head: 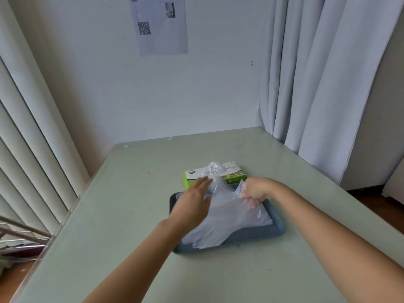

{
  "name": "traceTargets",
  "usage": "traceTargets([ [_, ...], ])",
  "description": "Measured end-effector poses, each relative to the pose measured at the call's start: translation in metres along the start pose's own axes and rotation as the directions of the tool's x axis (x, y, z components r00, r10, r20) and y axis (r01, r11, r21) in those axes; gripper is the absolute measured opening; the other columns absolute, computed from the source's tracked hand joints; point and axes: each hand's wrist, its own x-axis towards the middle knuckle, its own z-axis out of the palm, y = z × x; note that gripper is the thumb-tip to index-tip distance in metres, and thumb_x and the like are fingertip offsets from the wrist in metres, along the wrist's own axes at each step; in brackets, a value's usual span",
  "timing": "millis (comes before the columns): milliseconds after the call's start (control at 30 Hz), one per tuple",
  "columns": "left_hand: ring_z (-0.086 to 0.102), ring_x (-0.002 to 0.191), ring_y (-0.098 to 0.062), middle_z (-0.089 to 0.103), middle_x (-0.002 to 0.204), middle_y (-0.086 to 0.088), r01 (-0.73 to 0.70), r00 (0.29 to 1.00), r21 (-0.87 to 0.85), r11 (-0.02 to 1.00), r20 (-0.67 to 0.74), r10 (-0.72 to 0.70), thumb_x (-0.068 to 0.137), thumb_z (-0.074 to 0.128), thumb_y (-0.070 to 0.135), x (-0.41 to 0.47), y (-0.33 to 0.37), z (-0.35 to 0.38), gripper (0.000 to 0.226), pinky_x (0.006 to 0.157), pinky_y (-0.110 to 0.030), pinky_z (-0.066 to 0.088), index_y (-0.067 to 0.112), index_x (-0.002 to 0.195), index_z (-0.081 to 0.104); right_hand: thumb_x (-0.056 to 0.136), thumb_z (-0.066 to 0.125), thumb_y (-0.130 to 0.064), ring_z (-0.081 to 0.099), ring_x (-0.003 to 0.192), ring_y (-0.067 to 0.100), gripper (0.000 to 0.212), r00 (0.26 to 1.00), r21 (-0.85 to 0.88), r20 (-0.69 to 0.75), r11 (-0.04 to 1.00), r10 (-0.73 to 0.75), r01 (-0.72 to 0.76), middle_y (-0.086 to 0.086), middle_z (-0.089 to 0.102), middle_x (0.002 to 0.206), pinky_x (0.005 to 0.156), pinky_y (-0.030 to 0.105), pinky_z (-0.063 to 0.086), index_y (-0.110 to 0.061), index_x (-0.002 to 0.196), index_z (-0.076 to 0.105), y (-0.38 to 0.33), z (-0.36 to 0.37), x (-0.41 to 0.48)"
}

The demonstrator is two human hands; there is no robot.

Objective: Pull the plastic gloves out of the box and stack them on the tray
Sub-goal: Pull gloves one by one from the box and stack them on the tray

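Observation:
A green and white glove box point(231, 176) stands on the table just behind a dark grey tray point(277, 228). A clear glove point(213, 168) sticks up out of the box's top slot. A stack of clear plastic gloves point(227, 224) lies on the tray, spilling over its near left side. My right hand point(255, 189) pinches the edge of the top glove above the tray's far right part. My left hand point(194, 202) hovers over the tray's left side with straight fingers reaching toward the box, touching or near the plastic.
The pale green table point(122, 215) meets a white wall at the back. Vertical blinds point(32, 149) hang at the left, curtains point(317, 84) at the right. A metal rack point(19, 232) stands beside the table's left edge.

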Motion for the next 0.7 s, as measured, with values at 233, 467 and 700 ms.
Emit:
traceTargets([
  [233,-0.005,0.148,-0.021,0.001,0.161,-0.007,-0.117,0.925,0.223,0.968,0.378,0.024,0.105,0.024,0.024,0.010,0.011,0.048,0.053,0.117,-0.031,-0.007,0.008,0.153,0.007,0.098,0.043,0.000,0.063,0.069,0.015,0.016,0.996,0.121,0.080,0.991,0.045,-0.055,0.011,0.061,0.085,0.062,0.026,0.056,0.004,0.105,0.057,0.003,-0.007,0.003],
  [467,-0.003,0.148,-0.018,0.002,0.161,-0.005,-0.037,0.912,0.120,0.992,0.410,-0.016,0.105,0.018,0.037,0.007,0.011,0.058,0.058,0.117,-0.033,-0.006,0.009,0.153,0.003,0.099,0.040,-0.001,0.072,0.076,0.025,0.016,0.990,0.180,0.138,0.982,0.038,-0.063,0.023,0.068,0.098,0.070,0.031,0.059,0.002,0.090,0.052,0.009,-0.014,0.002],
  [700,-0.006,0.148,-0.021,-0.003,0.161,-0.002,0.018,0.896,0.194,0.981,0.433,-0.102,0.104,0.017,0.040,0.007,0.015,0.060,0.057,0.116,-0.046,-0.006,0.016,0.154,0.003,0.097,0.047,-0.008,0.062,0.063,0.022,0.017,1.000,0.032,-0.001,0.999,0.015,-0.015,0.010,0.061,0.069,0.063,0.028,0.051,-0.002,0.082,0.051,0.000,-0.013,-0.012],
])
